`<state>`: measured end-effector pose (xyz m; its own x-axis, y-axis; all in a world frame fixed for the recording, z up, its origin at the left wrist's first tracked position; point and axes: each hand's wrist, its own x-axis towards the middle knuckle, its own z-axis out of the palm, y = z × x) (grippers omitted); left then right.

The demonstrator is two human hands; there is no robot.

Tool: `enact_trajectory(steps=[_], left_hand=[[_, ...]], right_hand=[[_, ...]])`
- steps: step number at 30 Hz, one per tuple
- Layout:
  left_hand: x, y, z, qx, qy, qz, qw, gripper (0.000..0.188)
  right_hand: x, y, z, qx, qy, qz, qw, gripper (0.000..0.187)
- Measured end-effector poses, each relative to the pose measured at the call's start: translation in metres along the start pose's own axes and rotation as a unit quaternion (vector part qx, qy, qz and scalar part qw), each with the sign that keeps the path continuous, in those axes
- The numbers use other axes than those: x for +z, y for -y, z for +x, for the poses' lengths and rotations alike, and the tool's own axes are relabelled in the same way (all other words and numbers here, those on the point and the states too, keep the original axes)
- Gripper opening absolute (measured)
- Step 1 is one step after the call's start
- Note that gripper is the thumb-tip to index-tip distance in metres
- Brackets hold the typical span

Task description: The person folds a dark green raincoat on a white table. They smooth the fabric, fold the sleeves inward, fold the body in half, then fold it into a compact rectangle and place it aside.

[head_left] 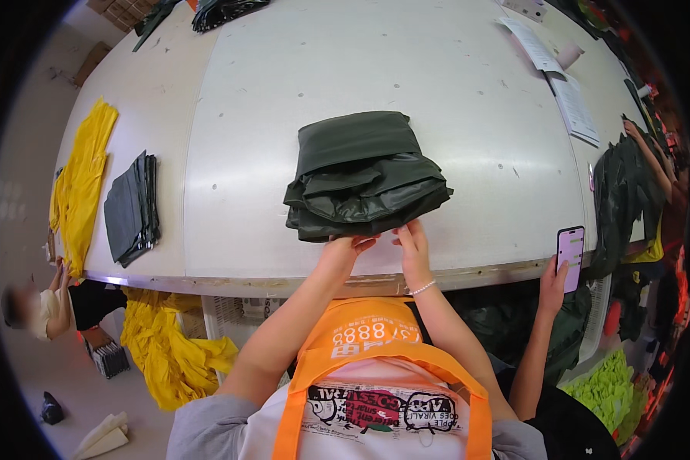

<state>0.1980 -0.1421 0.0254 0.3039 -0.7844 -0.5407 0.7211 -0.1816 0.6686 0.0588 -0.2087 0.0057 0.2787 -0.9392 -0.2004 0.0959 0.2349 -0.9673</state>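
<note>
A bundle of folded dark green shiny cloth (360, 165) lies on the pale table in front of me. Its far part is folded flat, while the near part is bunched in loose, glossy layers. At the bundle's near edge, my left hand (351, 245) has its fingers curled against the underside, partly hidden. My right hand (411, 238), with a beaded bracelet on the wrist, pinches the same edge a little to the right. Both forearms reach up over my orange apron (368, 326).
A flat dark stack (132, 207) and yellow cloth (88, 184) lie on the table (253, 153) at left. Papers (540, 54) lie far right. Beside me, another person's hand (553, 284) holds a phone (570, 253). More dark cloth (617, 192) hangs over the right edge.
</note>
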Motion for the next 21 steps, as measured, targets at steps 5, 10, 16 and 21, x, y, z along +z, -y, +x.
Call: enact_trajectory(steps=[5,10,16,21], left_hand=[[-0.022,0.005,0.006,-0.026,-0.041,0.248,0.968,0.027],[0.030,-0.060,-0.061,0.222,0.194,0.682,0.669,0.048],[0.055,-0.088,-0.028,0.446,0.091,0.814,0.361,0.075],[0.062,-0.101,-0.005,0.509,0.040,0.824,0.246,0.061]], right_hand=[[0.018,0.013,0.000,0.084,0.080,0.069,0.991,0.020],[0.014,0.029,0.006,0.105,0.062,0.042,0.992,0.020],[0.025,0.050,0.007,0.141,0.059,0.095,0.984,0.012],[0.035,0.054,0.008,0.100,0.036,0.083,0.991,0.004]])
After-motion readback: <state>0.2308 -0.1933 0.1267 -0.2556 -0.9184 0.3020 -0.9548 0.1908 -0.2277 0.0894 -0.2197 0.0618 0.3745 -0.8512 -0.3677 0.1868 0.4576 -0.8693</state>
